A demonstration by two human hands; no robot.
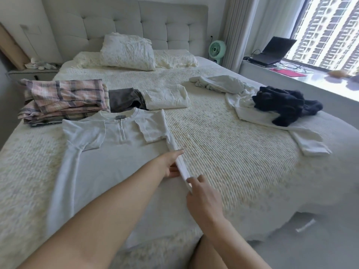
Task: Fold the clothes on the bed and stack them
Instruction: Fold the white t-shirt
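A white long-sleeved shirt (108, 164) with a short zip at the neck lies flat on the bed (233, 156), both sleeves partly folded in. My left hand (171, 164) rests with straight fingers along the shirt's right edge. My right hand (202, 199) pinches the raised strip of that same edge just below it. Behind the shirt sit a folded pink plaid garment (64, 100), a folded dark grey piece (124, 100) and a folded cream piece (167, 97).
Unfolded white clothes (223, 83) and a crumpled black garment (281, 103) lie on the bed's right side. Pillows (126, 51) lean at the headboard. A green fan (217, 49) and a laptop (272, 52) stand by the window ledge at right.
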